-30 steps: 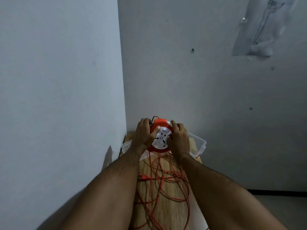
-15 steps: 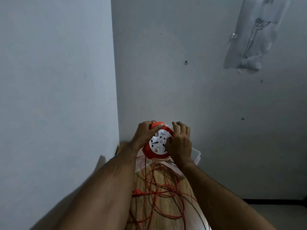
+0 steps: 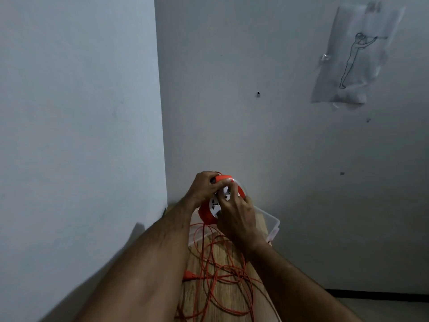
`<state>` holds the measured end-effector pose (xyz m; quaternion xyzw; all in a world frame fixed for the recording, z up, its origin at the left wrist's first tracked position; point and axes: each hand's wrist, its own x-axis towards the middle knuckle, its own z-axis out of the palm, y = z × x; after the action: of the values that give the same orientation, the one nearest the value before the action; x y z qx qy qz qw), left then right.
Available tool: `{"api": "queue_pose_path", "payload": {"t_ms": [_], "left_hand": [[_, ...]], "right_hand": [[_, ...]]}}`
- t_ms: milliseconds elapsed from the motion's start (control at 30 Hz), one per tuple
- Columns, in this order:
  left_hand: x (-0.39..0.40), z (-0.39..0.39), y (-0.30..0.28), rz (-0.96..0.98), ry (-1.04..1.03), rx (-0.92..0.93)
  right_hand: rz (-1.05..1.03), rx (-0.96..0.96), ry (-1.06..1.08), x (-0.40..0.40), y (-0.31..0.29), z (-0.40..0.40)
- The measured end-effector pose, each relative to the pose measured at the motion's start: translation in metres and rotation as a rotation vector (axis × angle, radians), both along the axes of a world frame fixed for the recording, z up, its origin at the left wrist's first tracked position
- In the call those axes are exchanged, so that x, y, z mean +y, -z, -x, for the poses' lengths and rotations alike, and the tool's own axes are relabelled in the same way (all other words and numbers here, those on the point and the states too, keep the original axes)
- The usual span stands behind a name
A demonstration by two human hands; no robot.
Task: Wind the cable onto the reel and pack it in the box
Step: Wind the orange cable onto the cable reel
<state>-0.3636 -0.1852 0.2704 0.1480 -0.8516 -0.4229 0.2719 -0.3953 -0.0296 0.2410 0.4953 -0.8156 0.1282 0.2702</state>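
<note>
A: What are the hands holding?

B: Both are closed on the round orange plastic cable reel with a white socket face point(image 3: 217, 204). The left hand point(image 3: 204, 188) wraps over its top rim, fingers curled round the orange edge. The right hand point(image 3: 236, 216) covers the white face from the right side, fingers point(image 3: 228, 194) pressed on the centre.

A: Where does the reel sit?

B: It is lifted, tilted on edge, above the near end of the clear plastic storage box point(image 3: 271, 225), which stands at the far end of the narrow light wooden table point(image 3: 222, 252), by the corner of the grey walls.

A: And the cable?

B: The thin orange cable point(image 3: 213, 275) hangs from the reel's underside and lies in loose, tangled loops on the wood between the forearms. Its orange plug point(image 3: 189, 275) rests just beside the left forearm.

A: Anything else?

B: A sheet with a line drawing of a figure point(image 3: 350, 63) is stuck high on the right wall.
</note>
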Motion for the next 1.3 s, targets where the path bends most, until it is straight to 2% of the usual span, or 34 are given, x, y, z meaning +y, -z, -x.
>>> {"api": "queue_pose_path", "payload": {"t_ms": [100, 167, 333, 433, 500, 567, 600, 633, 667, 733, 767, 833, 867, 933, 1000, 1300], "left_hand": [[0.007, -0.002, -0.003, 0.030, -0.067, 0.043], [0.010, -0.004, -0.003, 0.017, -0.119, 0.074], [0.012, -0.006, -0.005, -0.028, -0.201, 0.125], [0.015, -0.005, -0.009, -0.009, -0.171, 0.113], [0.016, -0.003, -0.010, 0.009, -0.143, 0.104], [0.014, -0.004, -0.012, 0.041, -0.116, 0.091], [0.011, -0.006, -0.013, 0.042, -0.106, 0.087], [0.008, -0.008, -0.014, 0.024, -0.098, 0.084], [0.005, -0.010, -0.016, -0.005, -0.093, 0.078], [-0.001, -0.014, -0.020, -0.048, -0.094, 0.063], [-0.003, -0.016, -0.022, -0.046, -0.090, 0.058], [-0.003, -0.018, -0.026, -0.024, -0.073, 0.046], [-0.003, -0.018, -0.027, -0.021, -0.067, 0.043], [-0.004, -0.019, -0.030, -0.023, -0.056, 0.044], [-0.004, -0.020, -0.033, -0.039, -0.023, 0.029], [-0.010, -0.033, -0.036, -0.030, 0.033, -0.074]], "right_hand": [[0.097, -0.111, -0.047, 0.000, -0.007, 0.004], [0.163, -0.261, -0.018, -0.002, -0.011, 0.006], [0.617, -0.735, 0.133, -0.017, -0.019, -0.012], [0.831, -1.097, 0.286, -0.027, -0.022, -0.019], [0.994, -1.436, 0.386, -0.033, -0.028, -0.020], [1.157, -1.739, 0.364, -0.036, -0.036, -0.023], [1.169, -1.797, 0.337, -0.035, -0.038, -0.024], [1.131, -1.737, 0.309, -0.034, -0.040, -0.026], [1.045, -1.530, 0.287, -0.032, -0.040, -0.028], [0.826, -0.866, 0.170, -0.024, -0.036, -0.031], [0.735, -0.578, 0.043, -0.020, -0.033, -0.030], [0.477, -0.197, -0.153, -0.013, -0.025, -0.026], [0.321, -0.061, -0.164, -0.010, -0.021, -0.024], [0.085, 0.070, -0.102, -0.008, -0.017, -0.022], [-0.053, 0.097, -0.117, -0.006, -0.020, -0.017], [-0.362, 0.371, -0.290, 0.007, -0.038, 0.004]]}}
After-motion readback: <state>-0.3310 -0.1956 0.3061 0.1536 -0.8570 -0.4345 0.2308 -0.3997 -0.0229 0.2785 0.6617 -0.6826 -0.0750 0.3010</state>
